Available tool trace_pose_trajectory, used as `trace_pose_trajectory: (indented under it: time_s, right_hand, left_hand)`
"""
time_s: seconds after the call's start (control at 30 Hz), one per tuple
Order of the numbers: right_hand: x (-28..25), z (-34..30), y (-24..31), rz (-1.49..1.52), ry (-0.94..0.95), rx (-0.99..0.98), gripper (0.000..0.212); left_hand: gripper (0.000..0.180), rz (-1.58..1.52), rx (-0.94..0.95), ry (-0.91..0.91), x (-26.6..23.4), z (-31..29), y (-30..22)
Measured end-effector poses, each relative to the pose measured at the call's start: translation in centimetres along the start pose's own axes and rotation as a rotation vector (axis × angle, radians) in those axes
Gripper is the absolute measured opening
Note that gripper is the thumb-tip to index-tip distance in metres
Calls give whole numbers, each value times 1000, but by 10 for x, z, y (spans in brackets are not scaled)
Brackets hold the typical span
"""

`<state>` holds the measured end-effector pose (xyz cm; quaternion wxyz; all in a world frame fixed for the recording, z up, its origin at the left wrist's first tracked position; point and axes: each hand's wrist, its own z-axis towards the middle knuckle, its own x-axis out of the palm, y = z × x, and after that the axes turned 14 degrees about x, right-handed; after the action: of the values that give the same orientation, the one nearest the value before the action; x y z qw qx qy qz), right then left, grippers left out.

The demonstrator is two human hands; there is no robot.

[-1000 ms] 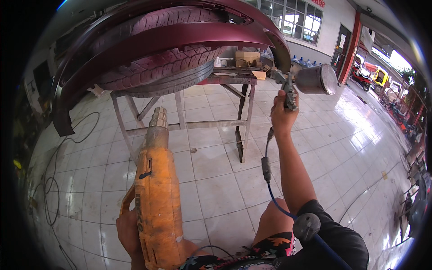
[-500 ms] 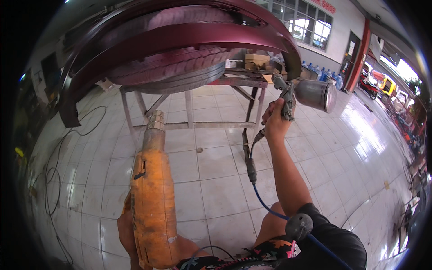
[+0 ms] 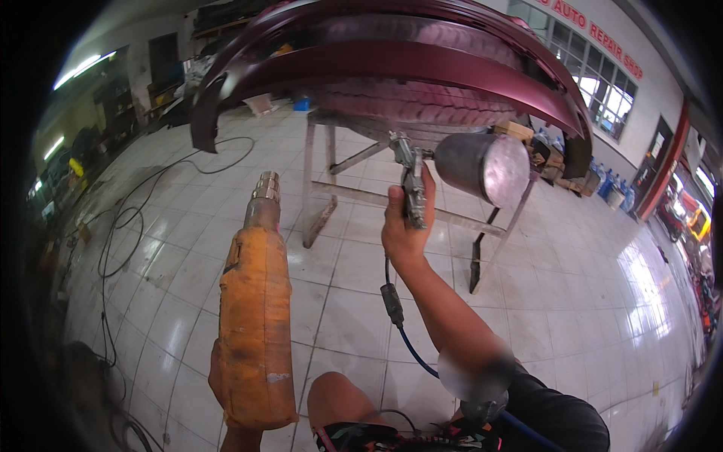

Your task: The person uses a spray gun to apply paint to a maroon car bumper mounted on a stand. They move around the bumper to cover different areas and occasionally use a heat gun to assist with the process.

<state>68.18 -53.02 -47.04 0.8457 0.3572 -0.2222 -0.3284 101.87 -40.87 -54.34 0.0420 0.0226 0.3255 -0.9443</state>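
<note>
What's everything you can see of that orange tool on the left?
The orange heat gun has a long, rounded casing, apparently plastic, scuffed and darkly smudged, with a pale mark near its rear end. A narrower, metal-looking nozzle juts from the front, ending in a shiny, banded tip. It points forward, above the tiled floor. The left hand holds it from its left side, the grip mostly hidden behind the casing. Whether it is running can't be told.

The spray gun [image 3: 413,188] has moved left.
</note>
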Motion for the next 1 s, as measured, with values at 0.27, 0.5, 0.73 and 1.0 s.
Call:
trace_pose_trajectory:
  time_s: [0.27,0.5,0.73,1.0]
  right_hand:
    - [142,-30,17,6,133,121,50]
    - [239,-50,22,-186,235,93,55]
    - [244,-43,33,-88,223,99,51]
    - [104,-5,43,-77,127,156,54]
  left_hand:
    - [40,404,191,85,-64,0,14]
    - [35,58,-109,-263,-84,32,23]
    - [22,-73,-233,-281,-91,54,8]
    - [21,-280,-266,-170,-35,61,-3]
